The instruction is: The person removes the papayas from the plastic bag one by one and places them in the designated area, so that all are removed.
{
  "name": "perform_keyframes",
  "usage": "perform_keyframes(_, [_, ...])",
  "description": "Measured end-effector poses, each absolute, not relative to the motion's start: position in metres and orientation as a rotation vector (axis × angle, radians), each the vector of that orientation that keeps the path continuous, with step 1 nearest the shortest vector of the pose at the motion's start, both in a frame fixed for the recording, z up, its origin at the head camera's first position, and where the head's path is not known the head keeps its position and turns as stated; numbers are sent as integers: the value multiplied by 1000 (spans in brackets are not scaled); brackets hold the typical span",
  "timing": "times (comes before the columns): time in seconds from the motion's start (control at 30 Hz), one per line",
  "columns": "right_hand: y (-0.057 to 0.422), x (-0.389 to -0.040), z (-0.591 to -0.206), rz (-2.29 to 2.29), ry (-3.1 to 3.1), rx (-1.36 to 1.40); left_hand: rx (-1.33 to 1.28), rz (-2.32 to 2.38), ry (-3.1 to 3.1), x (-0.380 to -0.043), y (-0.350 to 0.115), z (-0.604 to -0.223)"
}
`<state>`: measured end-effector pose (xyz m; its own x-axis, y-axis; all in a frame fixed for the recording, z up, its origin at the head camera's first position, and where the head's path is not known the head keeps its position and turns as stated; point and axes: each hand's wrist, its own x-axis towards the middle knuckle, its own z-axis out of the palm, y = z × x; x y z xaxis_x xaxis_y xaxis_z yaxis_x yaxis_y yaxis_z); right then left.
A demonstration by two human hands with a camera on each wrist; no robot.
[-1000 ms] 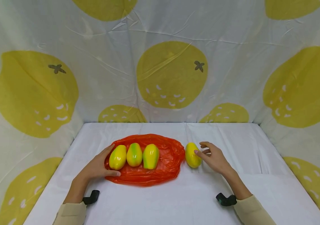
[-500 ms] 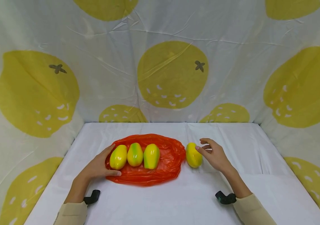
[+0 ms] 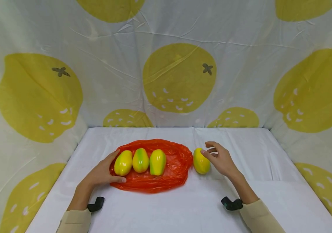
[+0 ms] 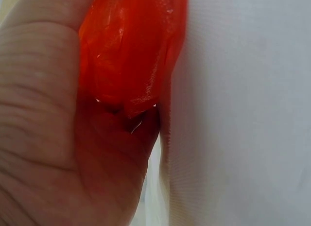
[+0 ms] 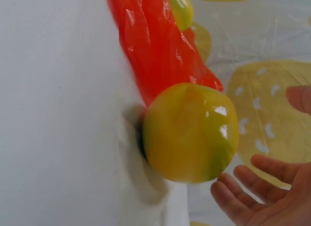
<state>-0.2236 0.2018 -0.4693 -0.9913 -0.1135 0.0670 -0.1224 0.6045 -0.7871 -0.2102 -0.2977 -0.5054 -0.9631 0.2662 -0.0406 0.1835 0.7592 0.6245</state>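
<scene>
In the head view, a red plastic bag [image 3: 174, 165] lies spread on the table with three glossy yellow-green papayas on it, at the left [image 3: 123, 162], in the middle [image 3: 140, 160] and at the right [image 3: 157, 162]. My left hand [image 3: 103, 170] grips the bag's left end, thumb along the near side; its fingertips are partly hidden, and the left wrist view has red plastic [image 4: 131, 51] inside the hand. A fourth papaya [image 3: 201, 163] lies just beyond the bag's right end. Over its right side hovers my right hand [image 3: 221, 159], fingers loosely bent and apart, holding nothing.
A white cloth covers the table [image 3: 160, 210]. Lemon-printed fabric walls [image 3: 235, 74] rise at the back and both sides. Each wrist wears a black camera mount, one left [image 3: 96, 204] and one right [image 3: 231, 204].
My right hand has risen a little and shifted slightly left over the outer papaya. The left hand, the bag and the fruit have stayed in place.
</scene>
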Motion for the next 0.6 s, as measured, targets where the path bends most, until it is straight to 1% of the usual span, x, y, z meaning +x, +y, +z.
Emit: perform_keyframes(0.6, [186,-225,-457,1412,-2710,328,398,1000,2830,-212,-299,-509])
